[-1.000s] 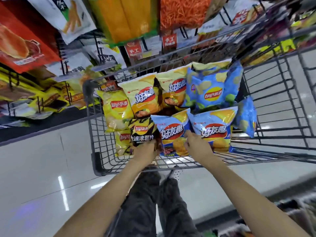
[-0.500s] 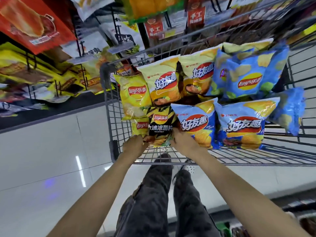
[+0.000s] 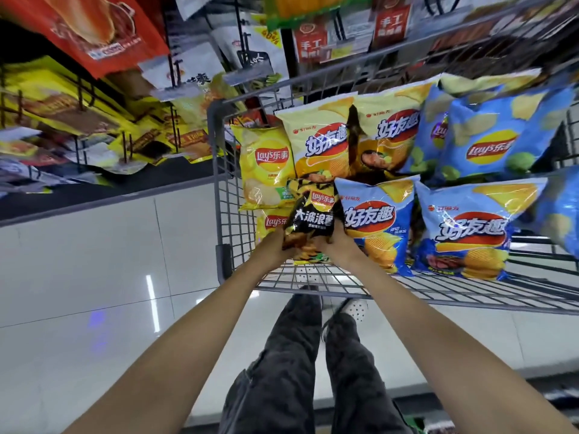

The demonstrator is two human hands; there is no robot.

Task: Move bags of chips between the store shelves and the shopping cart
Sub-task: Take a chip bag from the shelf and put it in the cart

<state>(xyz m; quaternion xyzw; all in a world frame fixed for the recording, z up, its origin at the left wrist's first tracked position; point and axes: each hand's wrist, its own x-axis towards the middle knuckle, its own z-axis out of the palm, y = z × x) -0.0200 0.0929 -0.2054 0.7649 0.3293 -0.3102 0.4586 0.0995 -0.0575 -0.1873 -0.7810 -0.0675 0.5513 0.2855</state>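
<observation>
A black and yellow Lay's chip bag point(image 3: 311, 216) stands at the near left corner of the grey wire shopping cart point(image 3: 219, 170). My left hand point(image 3: 274, 245) grips its lower left edge and my right hand point(image 3: 336, 242) grips its lower right edge. Around it in the cart lie a yellow Lay's bag point(image 3: 266, 166), two pale yellow bags point(image 3: 319, 142), two blue bags with red logos point(image 3: 372, 217) and blue Lay's bags point(image 3: 488, 142).
Store shelves point(image 3: 103, 126) with hanging snack packs run along the left and behind the cart. A red pack point(image 3: 94, 29) hangs at the top left. White tiled floor point(image 3: 94, 277) lies to the left and below. My legs stand under the cart's near edge.
My right hand left the blue bags and moved left onto the black bag. Both hands now hold that bag, raised slightly. The camera view shifted left.
</observation>
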